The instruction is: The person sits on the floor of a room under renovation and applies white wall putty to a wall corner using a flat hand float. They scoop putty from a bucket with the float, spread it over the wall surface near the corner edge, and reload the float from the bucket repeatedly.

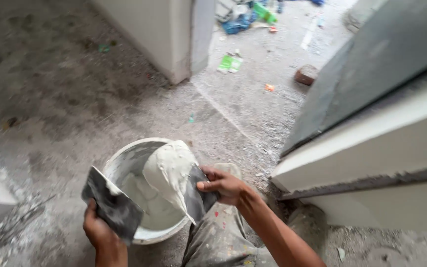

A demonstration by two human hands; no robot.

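green-and-white packet lying flat on the floor at 12 o'clock, just past the wall corner | green wrapper lying at 1 o'clock by the top edge | crumpled blue bag lying just left of it | small orange scrap lying at 1 o'clock, nearer in

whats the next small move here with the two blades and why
Probably draw the clean blade in the left hand along the loaded blade in the right hand, taking off some putty. The heap hangs over the bucket, thick and drooping off one edge.
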